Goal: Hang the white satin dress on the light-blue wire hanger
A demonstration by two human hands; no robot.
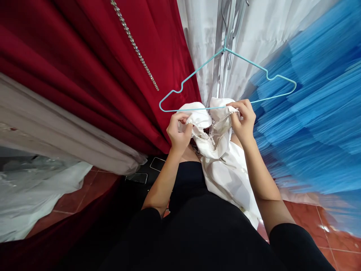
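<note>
A white garment [222,162] with pearl-like beading along its neckline hangs from my two hands and trails down over my lap to the right. My left hand [180,131] pinches its left upper edge. The right upper edge is between the fingers of my right hand [244,118]. A light blue hanger [197,70] hangs in front, and its bottom bar crosses the top of the garment, near both hands. Whether the garment is attached to the bar cannot be made out.
Red fabric [113,67] with a beaded strip [135,45] hangs at the left, above pale fabric [70,131]. Blue tulle [316,113] fills the right side. White cloth [259,34] hangs behind a metal stand. Two phone-like objects [137,178] lie at the lower left.
</note>
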